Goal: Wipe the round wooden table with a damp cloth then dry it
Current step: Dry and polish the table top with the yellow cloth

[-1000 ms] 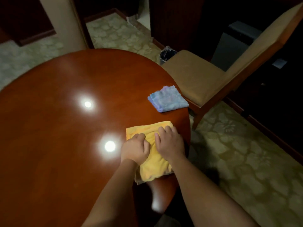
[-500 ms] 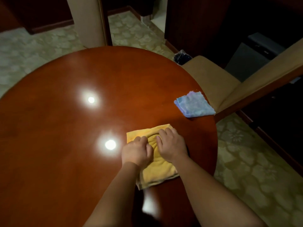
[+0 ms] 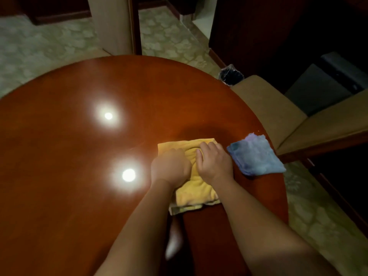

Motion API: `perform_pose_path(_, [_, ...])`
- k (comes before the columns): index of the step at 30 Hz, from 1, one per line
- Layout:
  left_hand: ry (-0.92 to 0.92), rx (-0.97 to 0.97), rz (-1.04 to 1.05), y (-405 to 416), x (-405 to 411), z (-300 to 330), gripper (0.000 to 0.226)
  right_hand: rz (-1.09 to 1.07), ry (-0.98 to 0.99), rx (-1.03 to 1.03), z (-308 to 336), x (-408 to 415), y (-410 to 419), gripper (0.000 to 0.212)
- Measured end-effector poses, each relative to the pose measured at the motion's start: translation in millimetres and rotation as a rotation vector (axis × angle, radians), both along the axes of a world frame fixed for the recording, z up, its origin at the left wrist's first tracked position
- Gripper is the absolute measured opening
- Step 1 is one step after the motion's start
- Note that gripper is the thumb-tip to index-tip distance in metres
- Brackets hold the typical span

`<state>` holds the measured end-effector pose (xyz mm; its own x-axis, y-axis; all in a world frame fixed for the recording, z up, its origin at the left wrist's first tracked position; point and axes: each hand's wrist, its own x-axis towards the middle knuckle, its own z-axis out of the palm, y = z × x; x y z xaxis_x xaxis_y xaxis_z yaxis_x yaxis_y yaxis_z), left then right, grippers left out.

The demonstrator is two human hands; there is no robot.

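Both hands lay side by side on the yellow cloth (image 3: 191, 188) when the frame was taken. Left hand (image 3: 169, 168) sat at 9 o'clock of the cloth's middle, fingers curled under into the fabric so that the knuckles faced up; right hand (image 3: 215, 162) sat at 3 o'clock of it, fingers bent and pressing into the terry, with a ridge of cloth bunched between the two. Whether the curled fingers actually gripped the fabric or only bore down on it could not be told.

Round wooden table (image 3: 79, 156): the largest item, filling most of the view. Its top was a glossy reddish brown and carried two bright reflected lamp spots at 9 to 10 o'clock of the hands, plus a paler smear of glare near the lower edge between the forearms.

Tan upholstered chair (image 3: 278, 116): stood against the table's rim at 3 o'clock, its seat partly tucked beside the tabletop.

Yellow cloth: a thick folded terry square, lying flat on the table toward 4 o'clock of the table's centre; its near edge showed a paler layer underneath.

Blue cloth (image 3: 256, 156): a smaller folded square, blue with a lilac tint at its far corner, resting at the table's rim just beside the right hand at 3 o'clock.

Dark waste bin (image 3: 231, 74): on the patterned carpet at 1 o'clock, beyond the table.
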<state>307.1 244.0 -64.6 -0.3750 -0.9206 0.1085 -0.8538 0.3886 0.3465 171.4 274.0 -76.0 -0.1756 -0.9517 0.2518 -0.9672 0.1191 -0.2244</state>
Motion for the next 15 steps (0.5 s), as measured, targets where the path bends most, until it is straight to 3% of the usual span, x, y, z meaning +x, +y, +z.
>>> perform_pose_path(4, [-0.036,-0.030,0.031,-34.2,-12.8,3.1,0.062,0.019,-0.019,0.039,3.8,-10.6,-38.8,0.039])
perform_pose_path(9, [-0.042,-0.017,0.113,-71.1,-25.4,2.6,0.055,0.110,-0.021,0.075,8.9,-24.5,-85.8,0.043])
perform_pose_path(15, [-0.066,-0.009,0.239,-109.5,-35.0,1.1,0.062,0.246,0.019,0.146,8.8,-37.8,-141.3,0.030])
